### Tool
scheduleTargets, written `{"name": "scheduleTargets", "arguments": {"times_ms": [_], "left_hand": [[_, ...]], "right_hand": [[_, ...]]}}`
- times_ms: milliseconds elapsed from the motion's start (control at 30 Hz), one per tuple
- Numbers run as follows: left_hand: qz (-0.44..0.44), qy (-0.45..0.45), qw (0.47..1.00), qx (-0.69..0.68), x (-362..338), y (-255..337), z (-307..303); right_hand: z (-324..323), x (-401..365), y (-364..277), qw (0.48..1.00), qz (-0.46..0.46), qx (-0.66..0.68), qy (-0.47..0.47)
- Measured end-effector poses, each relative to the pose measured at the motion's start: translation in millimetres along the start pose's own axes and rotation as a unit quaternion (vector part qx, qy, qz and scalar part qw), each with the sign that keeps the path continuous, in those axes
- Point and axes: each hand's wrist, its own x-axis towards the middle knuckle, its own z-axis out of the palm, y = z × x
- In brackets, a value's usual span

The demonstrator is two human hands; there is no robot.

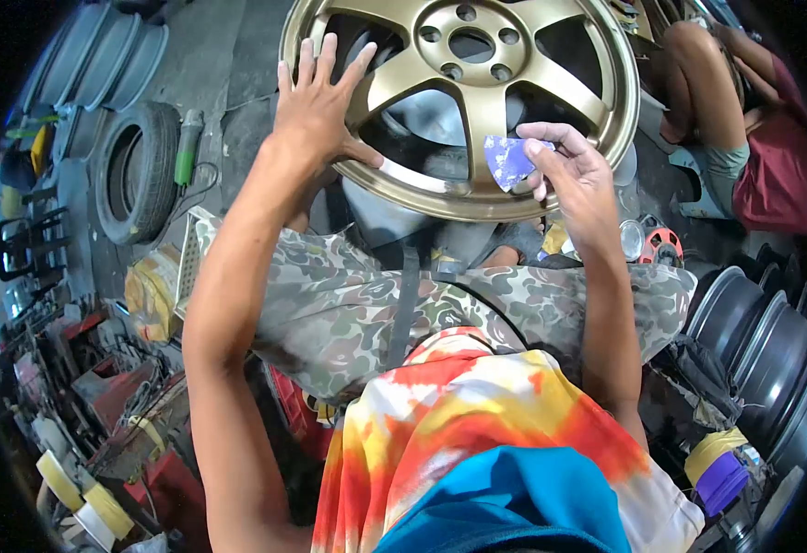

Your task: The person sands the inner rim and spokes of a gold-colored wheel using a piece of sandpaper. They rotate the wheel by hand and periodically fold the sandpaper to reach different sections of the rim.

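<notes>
A gold wheel rim (474, 138) with broad spokes and a ring of lug holes lies in front of my lap. Fingers spread wide, my left hand (316, 120) rests on the rim's left edge, its thumb along the lower lip. A bare silvery patch (422, 175) shows on that lip beside the thumb. Between the thumb and fingers of my right hand (577, 175) is a piece of purple sandpaper (505, 164), worn with whitish marks. It is held over the lower right part of the rim, close to a spoke.
Left of me are a tire (136, 175), a green corded power tool (186, 152) and stacked rims (108, 55). Another person (784, 189) sits at the right. More rims (749, 318) stand by my right side, near a red reel (666, 246). Tape rolls (60, 479) lie lower left.
</notes>
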Motion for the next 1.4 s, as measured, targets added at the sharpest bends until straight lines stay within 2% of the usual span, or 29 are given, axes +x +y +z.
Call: {"name": "scheduleTargets", "arguments": {"times_ms": [133,200,267,400,467,533,633,667,733,867,933,1000,1067,1133,1200,1267,1300,1367,1400], "left_hand": [[-0.008,0.001,0.999,0.032,5,22,-1],[0.008,0.03,1.0,-0.002,6,36,-4],[0.008,-0.002,1.0,0.013,9,54,-5],[0.044,0.02,0.999,0.017,16,70,-16],[0.066,0.115,0.983,-0.123,24,65,-24],[0.033,0.083,0.95,-0.3,28,58,-42],[0.026,-0.129,0.813,-0.568,24,59,-64],[0.048,-0.149,0.777,-0.61,22,63,-62],[0.022,-0.167,0.771,-0.614,23,67,-63],[0.033,-0.156,0.783,-0.601,26,63,-64],[0.046,-0.164,0.758,-0.629,25,63,-60],[0.038,-0.176,0.761,-0.623,26,63,-61],[0.03,-0.189,0.763,-0.617,26,64,-62],[0.02,-0.218,0.711,-0.668,26,65,-61],[0.032,-0.219,0.693,-0.686,27,64,-60],[0.044,-0.222,0.673,-0.704,26,63,-59],[0.05,-0.221,0.67,-0.707,26,63,-59],[0.055,-0.22,0.665,-0.711,25,64,-63],[0.032,-0.218,0.664,-0.714,25,65,-68]], "right_hand": [[2,0,-4,1.0,0.003,0.009,-0.019],[4,0,-7,0.999,-0.001,0.006,-0.036],[9,0,-5,0.998,-0.028,0.025,-0.058],[12,0,-5,0.996,-0.031,-0.007,-0.083],[14,1,-3,0.996,-0.033,-0.025,-0.074],[16,1,-5,0.997,-0.031,-0.002,-0.07],[17,2,-8,0.998,-0.004,-0.02,-0.06],[19,2,-9,0.998,-0.005,-0.02,-0.056],[22,3,-9,0.999,-0.006,0.01,-0.043],[21,5,-2,0.997,0.004,0.042,-0.066],[22,7,12,0.996,0.003,0.049,-0.072],[20,6,11,0.997,0.006,0.049,-0.065],[17,7,15,0.999,-0.024,-0.013,-0.047],[14,8,18,0.998,-0.026,-0.007,-0.063],[16,9,17,0.996,-0.027,-0.001,-0.082],[20,7,14,0.986,0.023,0.132,-0.097],[21,4,10,0.986,0.023,0.132,-0.098],[21,1,2,0.977,0.089,0.146,-0.123],[20,3,8,0.977,0.09,0.145,-0.126]]}}
